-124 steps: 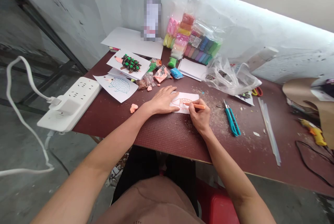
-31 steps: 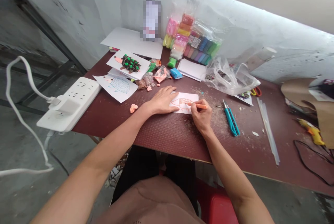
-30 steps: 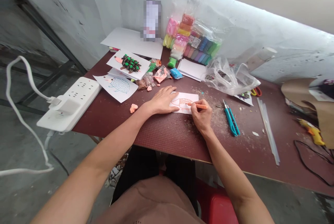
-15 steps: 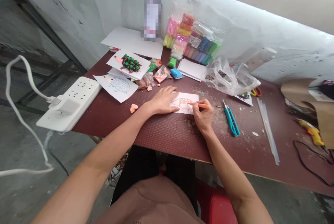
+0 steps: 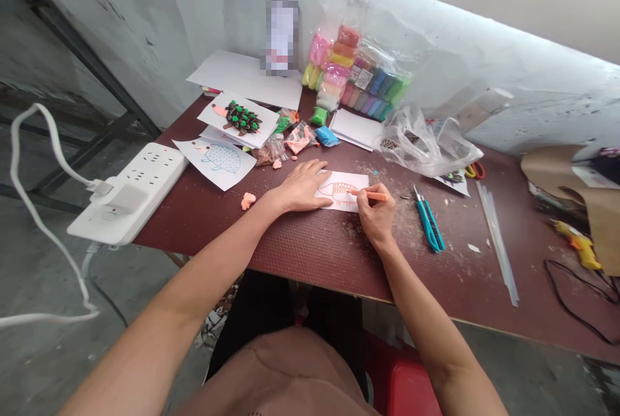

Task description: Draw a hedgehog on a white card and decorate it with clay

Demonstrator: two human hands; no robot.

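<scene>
One paper (image 5: 340, 188) lies partly under the left hand (image 5: 304, 187), its fingers loosely spread; the right hand (image 5: 378, 217) pinches an orange pen (image 5: 377, 196), seemingly mid-drawing; further strokes need steadiness.

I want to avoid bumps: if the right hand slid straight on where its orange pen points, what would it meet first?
Most likely the left hand, which rests on the paper, though depth is unclear.
</scene>
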